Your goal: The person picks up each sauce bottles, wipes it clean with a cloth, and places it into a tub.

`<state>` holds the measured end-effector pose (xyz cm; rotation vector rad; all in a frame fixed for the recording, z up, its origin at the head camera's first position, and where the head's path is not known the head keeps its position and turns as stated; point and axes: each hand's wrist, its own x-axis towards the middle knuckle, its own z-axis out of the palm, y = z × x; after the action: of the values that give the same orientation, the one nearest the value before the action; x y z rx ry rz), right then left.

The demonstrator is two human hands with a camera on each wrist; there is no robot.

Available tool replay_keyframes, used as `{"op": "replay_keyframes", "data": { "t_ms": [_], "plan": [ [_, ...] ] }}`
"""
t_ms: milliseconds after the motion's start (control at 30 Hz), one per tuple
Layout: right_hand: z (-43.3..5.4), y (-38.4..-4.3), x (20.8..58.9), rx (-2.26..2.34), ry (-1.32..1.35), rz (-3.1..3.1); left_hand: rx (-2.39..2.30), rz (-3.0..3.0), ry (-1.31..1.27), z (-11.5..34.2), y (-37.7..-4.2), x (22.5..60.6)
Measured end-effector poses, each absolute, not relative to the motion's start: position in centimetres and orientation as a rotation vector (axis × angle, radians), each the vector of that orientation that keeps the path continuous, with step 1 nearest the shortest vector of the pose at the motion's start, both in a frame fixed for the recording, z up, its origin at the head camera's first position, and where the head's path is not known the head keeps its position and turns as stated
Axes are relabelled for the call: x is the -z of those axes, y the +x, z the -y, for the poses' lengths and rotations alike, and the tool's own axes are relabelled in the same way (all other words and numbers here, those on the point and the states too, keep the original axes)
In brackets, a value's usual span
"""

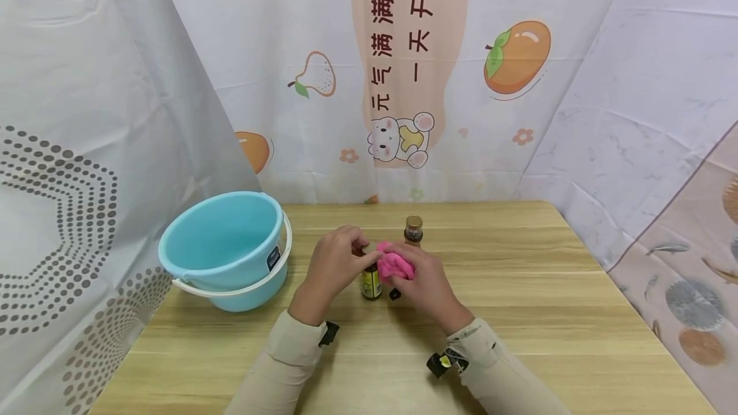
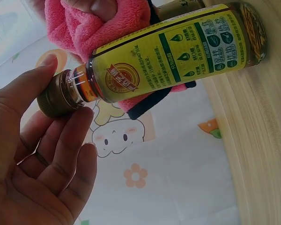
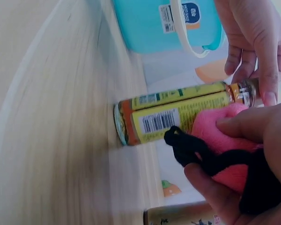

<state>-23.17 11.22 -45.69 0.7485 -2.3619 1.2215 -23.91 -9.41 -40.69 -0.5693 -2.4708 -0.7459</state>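
Observation:
A glass bottle with a yellow-and-green label stands upright on the table in the middle of the head view. My left hand pinches its brown cap between thumb and fingers; the other fingers hang loosely curled. Bunched in my right hand is a pink cloth with a black edge and a black loop. The cloth is held against the bottle's side, near the neck and upper label. Behind my right hand stands a second bottle with a gold-brown cap, its lower part mostly hidden.
A light blue bucket with a white handle stands at the left of the wooden table. Printed curtains hang behind the table and along both sides.

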Motion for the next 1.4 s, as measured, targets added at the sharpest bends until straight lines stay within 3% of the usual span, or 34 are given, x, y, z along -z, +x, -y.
{"op": "replay_keyframes", "data": {
  "t_ms": [900,1400],
  "plan": [
    [-11.2,-23.2,47.2,-1.162,0.6,2.714,0.625,2.483,-0.583,9.7,-23.6,40.3],
    [-11.4,-23.6,47.0,-1.189,0.6,2.696,0.792,2.522,-1.002,11.6,-24.3,39.6]
  ]
}}
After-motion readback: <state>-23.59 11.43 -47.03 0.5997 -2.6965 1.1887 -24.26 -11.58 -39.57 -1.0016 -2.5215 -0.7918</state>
